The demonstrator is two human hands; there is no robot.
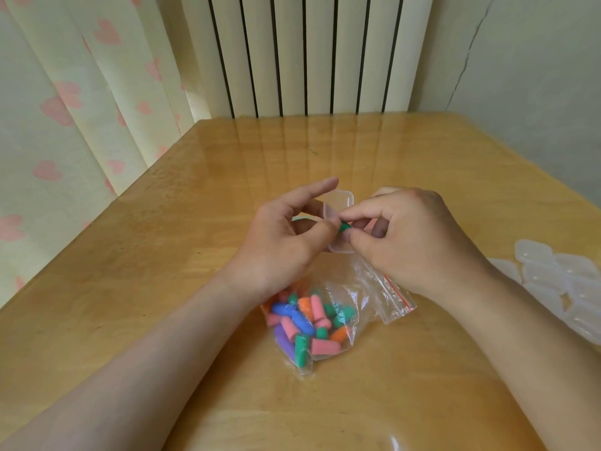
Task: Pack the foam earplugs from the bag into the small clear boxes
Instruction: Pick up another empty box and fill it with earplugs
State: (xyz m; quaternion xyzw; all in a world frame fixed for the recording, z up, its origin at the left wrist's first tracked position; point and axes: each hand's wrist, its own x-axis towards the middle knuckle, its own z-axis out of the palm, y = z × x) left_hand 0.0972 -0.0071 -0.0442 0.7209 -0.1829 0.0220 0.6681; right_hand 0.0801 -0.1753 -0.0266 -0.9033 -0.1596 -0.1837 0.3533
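Observation:
A clear zip bag lies on the table with several pink, blue, green, orange and purple foam earplugs inside. Just beyond it my left hand holds a small clear box with its lid standing open. My right hand pinches a green earplug between thumb and forefinger, right over the box. The lower half of the box is mostly hidden behind my fingers. Another green piece shows faintly behind my left fingers.
A heap of several more small clear boxes lies at the right edge of the wooden table. A radiator and a curtain stand behind the table.

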